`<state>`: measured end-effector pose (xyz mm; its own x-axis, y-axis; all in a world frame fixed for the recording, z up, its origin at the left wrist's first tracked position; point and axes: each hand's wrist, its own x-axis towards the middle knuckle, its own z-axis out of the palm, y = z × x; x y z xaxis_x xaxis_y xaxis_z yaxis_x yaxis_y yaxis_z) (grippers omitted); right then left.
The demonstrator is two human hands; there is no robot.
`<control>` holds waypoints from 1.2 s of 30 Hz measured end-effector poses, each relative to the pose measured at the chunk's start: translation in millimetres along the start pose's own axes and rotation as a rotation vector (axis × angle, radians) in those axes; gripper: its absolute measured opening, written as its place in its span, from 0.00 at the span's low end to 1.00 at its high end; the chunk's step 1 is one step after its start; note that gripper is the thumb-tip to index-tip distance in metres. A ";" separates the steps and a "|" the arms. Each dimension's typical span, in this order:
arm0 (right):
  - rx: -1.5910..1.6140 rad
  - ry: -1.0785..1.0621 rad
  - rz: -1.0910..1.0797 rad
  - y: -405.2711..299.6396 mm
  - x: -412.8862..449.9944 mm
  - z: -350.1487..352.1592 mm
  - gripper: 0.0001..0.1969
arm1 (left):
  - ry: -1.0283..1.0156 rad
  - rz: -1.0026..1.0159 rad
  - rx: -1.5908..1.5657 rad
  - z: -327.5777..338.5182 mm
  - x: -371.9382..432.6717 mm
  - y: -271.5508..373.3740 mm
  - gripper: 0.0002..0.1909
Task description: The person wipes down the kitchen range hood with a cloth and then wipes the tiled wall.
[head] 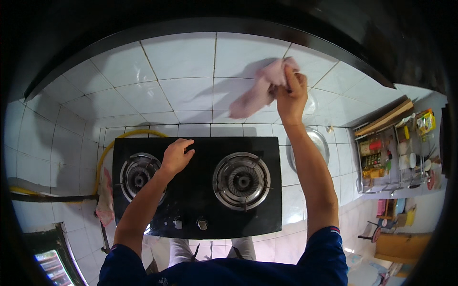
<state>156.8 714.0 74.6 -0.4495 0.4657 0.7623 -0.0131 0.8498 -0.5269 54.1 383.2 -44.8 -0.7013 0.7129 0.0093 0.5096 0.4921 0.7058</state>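
Observation:
A bunched pink cloth is in my right hand, up at the white wall tiles behind the stove; its loose end hangs to the left and looks blurred. My left hand is over the back part of the black two-burner gas stove, beside the left burner, fingers apart and holding nothing. The right burner lies uncovered by my arms. Two control knobs sit near the stove's front edge. Whether the cloth touches the tiles is hard to tell.
A range hood's dark edge spans overhead. A yellow hose curves round the stove's left side, near another cloth. A round metal lid or plate lies behind my right forearm. Farther right stands a wire rack with bottles and packets.

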 end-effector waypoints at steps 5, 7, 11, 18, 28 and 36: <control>0.359 0.347 0.274 31.3 13.7 -10.0 0.15 | -0.032 0.048 0.010 -0.6 -15.2 -3.9 0.16; 0.285 0.345 0.213 24.6 -10.2 18.1 0.20 | -0.039 0.066 -0.061 1.6 -19.0 -9.8 0.16; 0.268 0.187 0.416 -2.5 -30.2 39.8 0.24 | -0.011 0.083 -0.180 0.4 -22.5 -4.4 0.17; 0.926 0.197 0.455 -22.9 -47.6 97.8 0.10 | -0.036 0.078 -0.507 -0.9 -19.9 17.4 0.15; 1.039 -0.402 0.955 -127.6 -67.0 108.2 0.13 | -0.020 -0.208 -1.266 -43.8 43.5 65.6 0.24; 0.879 -0.648 0.902 -129.3 -54.4 86.2 0.17 | 0.180 -0.350 -1.448 -42.1 72.2 42.2 0.18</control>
<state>105.9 557.5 68.9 -0.9233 0.3596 -0.1350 0.0592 -0.2141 -0.9750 4.0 434.3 15.5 -0.7850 0.5447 -0.2951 -0.5383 -0.3638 0.7602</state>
